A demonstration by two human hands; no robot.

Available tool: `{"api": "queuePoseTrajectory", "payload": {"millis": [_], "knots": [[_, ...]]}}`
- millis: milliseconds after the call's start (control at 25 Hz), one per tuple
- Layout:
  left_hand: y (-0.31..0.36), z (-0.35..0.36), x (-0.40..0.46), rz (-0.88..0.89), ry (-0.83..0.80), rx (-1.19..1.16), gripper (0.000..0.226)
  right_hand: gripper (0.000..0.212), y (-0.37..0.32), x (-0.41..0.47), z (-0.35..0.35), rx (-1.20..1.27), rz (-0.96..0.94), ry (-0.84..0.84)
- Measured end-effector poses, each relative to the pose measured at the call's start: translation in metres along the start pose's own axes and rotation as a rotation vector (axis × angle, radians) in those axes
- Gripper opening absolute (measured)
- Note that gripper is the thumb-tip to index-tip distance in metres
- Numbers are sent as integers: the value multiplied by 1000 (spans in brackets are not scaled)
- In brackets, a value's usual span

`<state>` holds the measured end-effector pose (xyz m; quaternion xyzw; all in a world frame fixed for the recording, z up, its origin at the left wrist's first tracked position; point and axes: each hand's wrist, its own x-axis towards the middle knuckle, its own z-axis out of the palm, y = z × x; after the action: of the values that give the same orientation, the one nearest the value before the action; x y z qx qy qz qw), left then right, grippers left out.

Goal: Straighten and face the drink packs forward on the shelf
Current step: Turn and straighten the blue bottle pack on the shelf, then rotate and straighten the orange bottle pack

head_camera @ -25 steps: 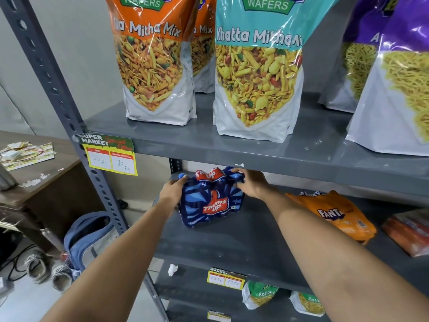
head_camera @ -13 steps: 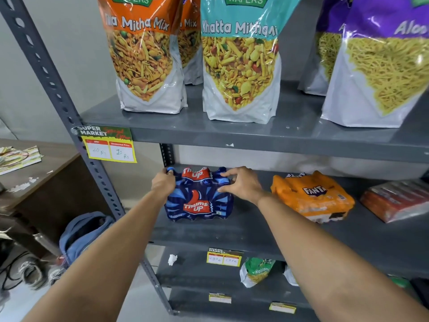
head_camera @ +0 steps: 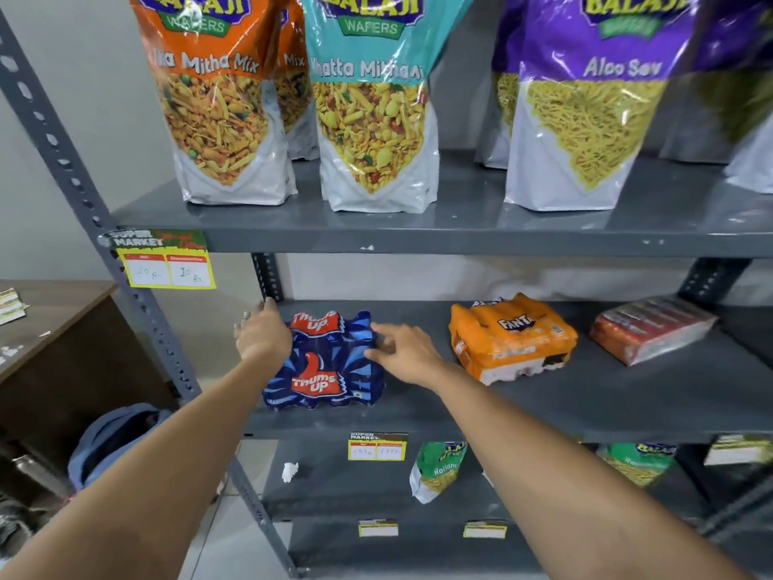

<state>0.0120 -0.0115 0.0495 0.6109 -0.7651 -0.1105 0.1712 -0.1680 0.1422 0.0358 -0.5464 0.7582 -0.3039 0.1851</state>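
Note:
A blue Thums Up drink pack (head_camera: 324, 372) stands on the left of the grey middle shelf (head_camera: 585, 397), its logo facing me. My left hand (head_camera: 263, 334) is at the pack's upper left corner, fingers spread and pointing up. My right hand (head_camera: 403, 351) is at its upper right edge, with loose fingertips just touching the wrap. An orange Fanta pack (head_camera: 510, 339) lies further right, turned at an angle. A red drink pack (head_camera: 652, 328) lies askew beyond it.
Large snack pouches (head_camera: 372, 119) stand on the shelf above. The slotted upright post (head_camera: 138, 303) runs close to my left arm, with a price tag (head_camera: 167, 265) on it. A brown desk (head_camera: 50, 328) and a blue backpack (head_camera: 108, 437) are at the left. Small snack bags (head_camera: 437, 470) sit below.
The Thums Up pack went from tilted in both hands to standing square on the shelf. Both hands have loosened their hold, and the view has shifted right.

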Motion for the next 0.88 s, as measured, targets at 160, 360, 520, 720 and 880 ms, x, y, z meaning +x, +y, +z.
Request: {"api": "queuePoseTrajectory", "payload": {"millis": [160, 360, 520, 720, 880], "knots": [[58, 22, -19, 125, -101, 150, 62, 63, 46, -6, -33, -104, 70, -61], [141, 56, -37, 86, -233, 363, 74, 35, 142, -9, -117, -256, 208, 48], [206, 101, -54, 141, -303, 234, 64, 42, 217, -18, -169, -234, 282, 143], [262, 147, -85, -88, -495, -549, 63, 41, 258, -9, -189, 8, 333, 105], [267, 155, -85, -171, -526, -591, 69, 45, 278, -6, -195, 258, 480, 70]]}}
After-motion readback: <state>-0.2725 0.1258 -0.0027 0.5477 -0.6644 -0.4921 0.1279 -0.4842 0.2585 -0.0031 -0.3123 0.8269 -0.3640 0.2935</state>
